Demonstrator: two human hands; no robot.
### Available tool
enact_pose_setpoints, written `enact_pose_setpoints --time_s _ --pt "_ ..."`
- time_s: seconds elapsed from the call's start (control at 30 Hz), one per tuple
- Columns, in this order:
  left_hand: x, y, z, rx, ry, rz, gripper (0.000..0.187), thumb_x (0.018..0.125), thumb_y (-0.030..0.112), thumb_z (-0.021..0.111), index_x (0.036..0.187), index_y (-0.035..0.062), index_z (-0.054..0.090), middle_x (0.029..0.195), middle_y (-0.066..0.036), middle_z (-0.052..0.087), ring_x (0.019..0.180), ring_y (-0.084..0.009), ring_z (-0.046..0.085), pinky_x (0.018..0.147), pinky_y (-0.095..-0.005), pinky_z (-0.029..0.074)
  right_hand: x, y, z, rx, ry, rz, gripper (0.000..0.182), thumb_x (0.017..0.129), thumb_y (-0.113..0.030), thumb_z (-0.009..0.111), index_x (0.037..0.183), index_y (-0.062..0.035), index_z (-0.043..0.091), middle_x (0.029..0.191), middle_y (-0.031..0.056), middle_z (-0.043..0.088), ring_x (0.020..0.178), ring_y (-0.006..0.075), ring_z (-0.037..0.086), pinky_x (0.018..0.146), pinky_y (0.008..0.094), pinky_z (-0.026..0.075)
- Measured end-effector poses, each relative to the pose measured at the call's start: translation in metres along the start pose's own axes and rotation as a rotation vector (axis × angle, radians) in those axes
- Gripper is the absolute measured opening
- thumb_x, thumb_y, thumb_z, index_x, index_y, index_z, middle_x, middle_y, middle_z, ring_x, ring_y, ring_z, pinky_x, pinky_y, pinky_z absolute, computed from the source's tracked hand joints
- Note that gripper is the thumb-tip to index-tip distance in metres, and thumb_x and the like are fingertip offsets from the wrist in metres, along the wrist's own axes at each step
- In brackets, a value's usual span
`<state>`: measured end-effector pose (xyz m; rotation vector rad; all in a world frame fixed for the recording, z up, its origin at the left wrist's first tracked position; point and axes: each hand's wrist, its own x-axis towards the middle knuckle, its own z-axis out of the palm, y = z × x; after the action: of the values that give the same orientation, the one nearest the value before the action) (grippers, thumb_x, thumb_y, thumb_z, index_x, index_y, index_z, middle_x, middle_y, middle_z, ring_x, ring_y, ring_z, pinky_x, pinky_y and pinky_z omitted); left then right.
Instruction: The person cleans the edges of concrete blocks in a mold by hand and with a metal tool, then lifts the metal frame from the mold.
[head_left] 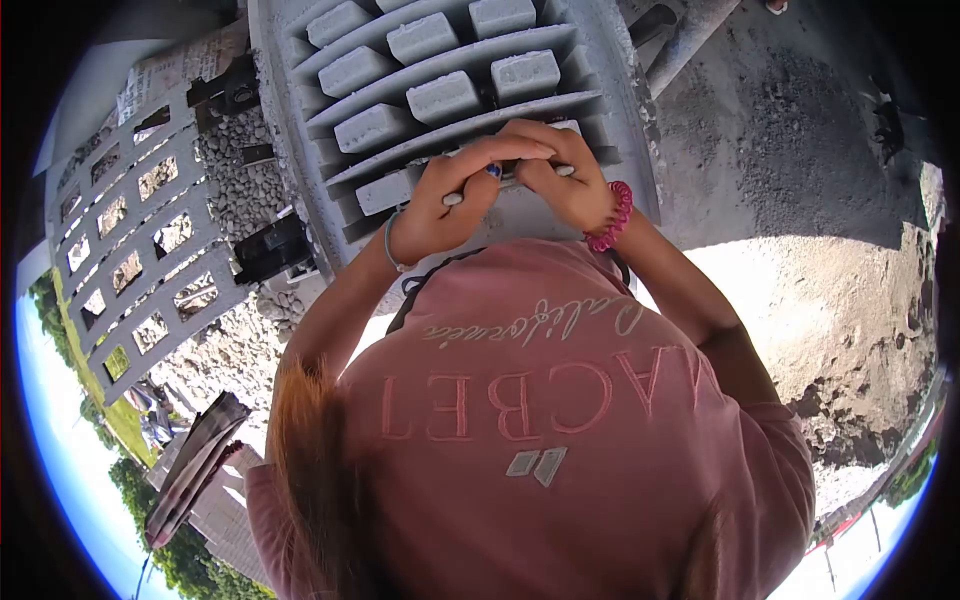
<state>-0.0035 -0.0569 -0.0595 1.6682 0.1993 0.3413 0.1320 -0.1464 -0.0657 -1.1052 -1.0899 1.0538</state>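
Note:
My left hand [445,205], with a grey band at the wrist and a blue spot at a finger, is closed at the near edge of a grey mould frame [283,130]. Beside it, my right hand [568,180], wearing a pink coiled bracelet [612,217], is also closed. Their fingers meet over the nearest row of the mould. Small pale shapes show at both hands, but what the fingers grip is hidden. Rows of grey blocks [444,97] stand between curved metal dividers [440,72]. One block [384,193] lies just left of my left hand.
A metal plate with square holes [135,228] slants at the left, beside gravel [238,165] and black brackets [272,248]. Grey pipes [690,40] reach in at the upper right above rough ground [800,170]. Folded striped cloth [195,468] is at the lower left.

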Motion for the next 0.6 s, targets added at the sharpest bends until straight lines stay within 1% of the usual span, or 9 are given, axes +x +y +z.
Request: enact_pose_setpoints --time_s 0.07,0.13,0.17,0.27,0.4,0.43,0.47,0.57,0.6 --pt "-0.004 0.03 0.005 0.034 -0.004 0.138 0.036 0.078 -0.003 0.023 0.104 -0.0004 0.048 0.085 -0.005 0.057 0.044 0.0013 0.027 0.041 -0.0162 0.024 -0.003 -0.031 0.003 -0.027 -0.097 -0.054 0.013 0.073 -0.006 0.041 0.08 0.0018 0.049 0.065 0.0064 0.049 0.059 0.007 0.042 0.052 0.0224 0.036" --pt "-0.01 0.031 0.006 0.022 0.0 0.161 0.035 0.079 -0.003 0.024 0.103 -0.0013 0.049 0.087 -0.007 0.057 0.042 0.0016 0.027 0.039 -0.0163 0.023 -0.005 -0.026 0.005 -0.085 -0.153 -0.063 0.013 0.073 -0.007 0.041 0.08 0.0014 0.049 0.064 0.0079 0.048 0.055 0.0079 0.043 0.05 0.0227 0.037" --pt "-0.013 0.011 0.004 -0.007 0.023 0.019 0.033 0.08 -0.001 0.025 0.102 -0.0009 0.05 0.08 -0.005 0.057 0.043 0.0011 0.027 0.04 -0.0162 0.022 -0.006 -0.003 0.007 -0.034 -0.046 -0.083 0.013 0.073 -0.007 0.042 0.081 0.0013 0.048 0.064 0.0077 0.049 0.057 0.0075 0.045 0.052 0.0231 0.038" --pt "-0.013 -0.021 -0.004 0.0 0.121 0.015 0.032 0.081 0.001 0.026 0.101 -0.0007 0.05 0.077 -0.005 0.057 0.044 0.0001 0.029 0.04 -0.0174 0.023 0.008 0.033 0.013 0.014 -0.024 -0.058 0.013 0.073 -0.007 0.041 0.081 0.0012 0.048 0.064 0.0074 0.05 0.059 0.0072 0.046 0.054 0.0234 0.039" --pt "-0.028 0.029 0.002 0.008 0.151 0.124 0.031 0.082 0.003 0.026 0.101 0.0001 0.051 0.079 -0.005 0.058 0.048 -0.0005 0.034 0.042 -0.0166 0.026 0.004 -0.024 0.025 -0.009 -0.161 -0.067 0.015 0.074 -0.006 0.04 0.082 0.0017 0.049 0.065 0.0075 0.051 0.06 0.0075 0.046 0.055 0.0231 0.04" --pt "-0.032 0.028 0.0 -0.046 0.127 0.059 0.033 0.078 -0.003 0.027 0.1 -0.0004 0.052 0.084 -0.007 0.057 0.057 -0.0046 0.041 0.052 -0.0181 0.033 0.001 -0.03 0.026 -0.024 -0.225 -0.071 0.015 0.074 -0.006 0.039 0.083 0.0019 0.049 0.066 0.0076 0.051 0.06 0.0076 0.046 0.055 0.0231 0.04" --pt "-0.035 0.026 -0.002 -0.099 0.108 -0.008 0.037 0.073 -0.008 0.028 0.1 -0.0009 0.053 0.089 -0.009 0.057 0.067 -0.0087 0.048 0.062 -0.0195 0.04 0.0 -0.008 0.025 -0.039 -0.215 -0.045 0.015 0.074 -0.005 0.039 0.081 0.0018 0.05 0.066 0.0067 0.051 0.06 0.0081 0.045 0.054 0.023 0.039" --pt "-0.028 -0.03 -0.008 0.072 0.205 -0.079 0.036 0.074 -0.007 0.028 0.099 -0.0001 0.053 0.089 -0.007 0.057 0.066 -0.007 0.046 0.06 -0.0193 0.039 0.009 0.051 0.028 0.001 0.047 -0.089 0.015 0.073 -0.004 0.039 0.081 0.0013 0.05 0.065 0.0055 0.049 0.06 0.0081 0.042 0.053 0.0225 0.038" --pt "-0.024 -0.018 -0.011 -0.005 0.185 -0.109 0.034 0.075 -0.007 0.029 0.1 0.0002 0.052 0.086 -0.005 0.056 0.065 -0.0048 0.044 0.059 -0.0182 0.038 0.014 0.039 0.023 0.011 0.004 -0.036 0.015 0.073 -0.004 0.039 0.081 0.0015 0.05 0.066 0.0048 0.049 0.061 0.0077 0.042 0.053 0.0218 0.037"
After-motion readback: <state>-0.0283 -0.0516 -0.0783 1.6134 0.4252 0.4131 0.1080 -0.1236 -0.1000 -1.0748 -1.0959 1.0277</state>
